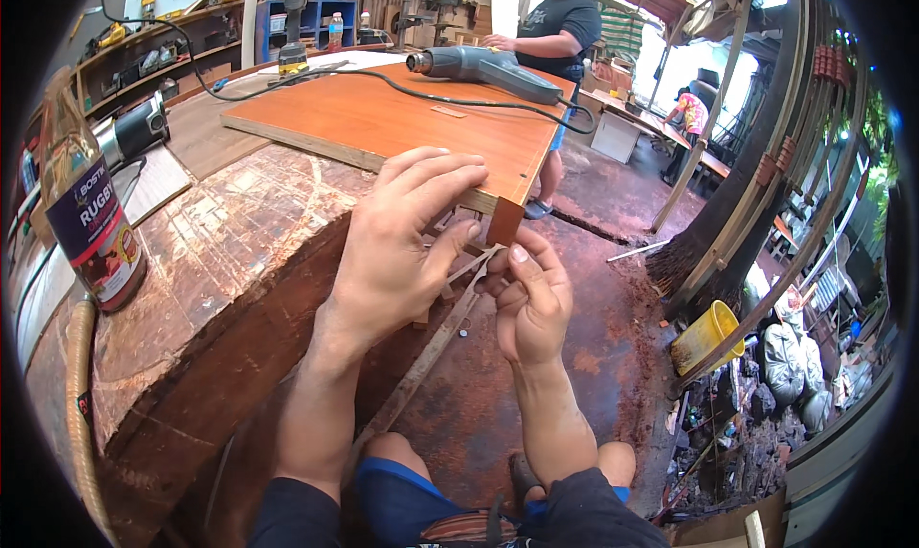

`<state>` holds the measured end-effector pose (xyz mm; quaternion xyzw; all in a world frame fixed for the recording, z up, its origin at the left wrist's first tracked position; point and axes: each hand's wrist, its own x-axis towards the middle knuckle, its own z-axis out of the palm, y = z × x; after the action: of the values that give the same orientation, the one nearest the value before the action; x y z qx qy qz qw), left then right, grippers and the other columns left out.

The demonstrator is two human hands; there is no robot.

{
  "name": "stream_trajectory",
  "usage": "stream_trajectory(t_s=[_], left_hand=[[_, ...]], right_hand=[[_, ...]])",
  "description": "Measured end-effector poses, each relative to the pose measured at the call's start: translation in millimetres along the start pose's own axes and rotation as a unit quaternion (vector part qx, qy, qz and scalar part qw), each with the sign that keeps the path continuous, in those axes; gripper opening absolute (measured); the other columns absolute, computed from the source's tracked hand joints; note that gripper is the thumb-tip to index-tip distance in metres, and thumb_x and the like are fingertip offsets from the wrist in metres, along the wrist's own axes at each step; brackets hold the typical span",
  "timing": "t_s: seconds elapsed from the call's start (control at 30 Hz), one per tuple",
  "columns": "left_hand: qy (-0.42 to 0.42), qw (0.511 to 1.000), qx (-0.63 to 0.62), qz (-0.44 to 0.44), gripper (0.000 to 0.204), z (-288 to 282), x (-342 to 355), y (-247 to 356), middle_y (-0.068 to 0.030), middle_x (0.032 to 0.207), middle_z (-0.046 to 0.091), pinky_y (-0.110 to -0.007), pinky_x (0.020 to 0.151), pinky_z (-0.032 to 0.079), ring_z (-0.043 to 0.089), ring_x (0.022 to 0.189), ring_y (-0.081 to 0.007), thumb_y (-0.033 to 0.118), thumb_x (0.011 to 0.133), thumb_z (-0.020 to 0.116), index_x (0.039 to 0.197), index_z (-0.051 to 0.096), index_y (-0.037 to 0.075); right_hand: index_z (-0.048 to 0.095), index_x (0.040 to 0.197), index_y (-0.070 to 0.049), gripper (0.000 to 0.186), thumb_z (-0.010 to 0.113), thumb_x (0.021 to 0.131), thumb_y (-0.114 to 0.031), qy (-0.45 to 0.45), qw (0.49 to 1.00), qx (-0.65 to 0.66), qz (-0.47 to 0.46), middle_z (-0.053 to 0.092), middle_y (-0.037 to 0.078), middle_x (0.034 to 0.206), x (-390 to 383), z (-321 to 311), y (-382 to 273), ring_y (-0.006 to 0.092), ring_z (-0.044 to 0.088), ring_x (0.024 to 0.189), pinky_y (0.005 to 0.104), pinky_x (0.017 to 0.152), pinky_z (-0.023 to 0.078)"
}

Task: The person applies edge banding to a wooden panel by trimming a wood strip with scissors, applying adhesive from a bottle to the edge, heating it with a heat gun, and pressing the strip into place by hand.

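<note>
An orange-brown wooden panel (335, 117) lies on the worn workbench, its near corner jutting past the bench edge. My left hand (397, 246) grips the panel's near edge, fingers laid over the top and thumb lower, by the front face. Just below the corner, my right hand (531, 299) is closed, thumb against fingers, on a thin pale strip (477, 261). A smooth brown band (504, 224) covers the panel's edge at that corner. The strip's far end is partly hidden behind my fingers. On top of the panel rests a grey heat gun (493, 69), its nozzle toward the left.
A glass bottle (91, 203) with a dark label stands at the left of the scarred workbench (225, 232), near a metal-bodied power tool (134, 132). The heat gun's black cord (383, 81) crosses the panel. One person (560, 31) stands beyond it. A yellow bucket (708, 339) sits at right.
</note>
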<state>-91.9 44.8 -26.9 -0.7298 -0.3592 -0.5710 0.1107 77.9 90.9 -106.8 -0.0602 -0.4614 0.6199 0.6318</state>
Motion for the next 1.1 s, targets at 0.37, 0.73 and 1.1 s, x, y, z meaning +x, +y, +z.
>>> stream_trajectory(t_s=[0.37, 0.73, 1.1], left_hand=[[0.173, 0.983, -0.054, -0.023, 0.036, 34.2, -55.6, 2.5, -0.0234, 0.144, 0.06, -0.042, 0.103, 0.054, 0.063, 0.128, -0.0366, 0.0, 0.089, 0.074, 0.124, 0.07, -0.003], [0.154, 0.972, -0.161, -0.071, 0.037, 59.2, -60.1, 17.4, -0.0206, 0.123, 0.063, -0.037, 0.09, 0.055, 0.067, 0.106, -0.0297, -0.004, 0.094, 0.064, 0.13, 0.066, -0.008], [0.145, 0.982, -0.118, -0.032, 0.042, 49.7, -51.6, 21.1, -0.0215, 0.121, 0.067, -0.037, 0.085, 0.058, 0.071, 0.103, -0.0316, -0.011, 0.087, 0.06, 0.129, 0.068, -0.006]], right_hand=[[0.064, 0.136, 0.001, 0.043, 0.068, 0.093, 0.0, 0.048, 0.883, -0.37, -0.286, 0.067, 0.012, 0.113, -12.0, 10.8, -4.7, 0.0164, 0.065, 0.099, 0.0285, 0.083, 0.055], [0.07, 0.132, 0.001, 0.042, 0.066, 0.09, 0.005, -0.019, 0.753, -0.539, -0.378, 0.064, 0.018, 0.125, -7.7, 16.4, -16.1, 0.0256, 0.064, 0.104, 0.0354, 0.088, 0.056], [0.07, 0.131, 0.001, 0.045, 0.066, 0.087, 0.006, -0.036, 0.77, -0.522, -0.365, 0.066, 0.02, 0.125, -11.4, 17.7, -24.0, 0.032, 0.067, 0.111, 0.0396, 0.094, 0.056]])
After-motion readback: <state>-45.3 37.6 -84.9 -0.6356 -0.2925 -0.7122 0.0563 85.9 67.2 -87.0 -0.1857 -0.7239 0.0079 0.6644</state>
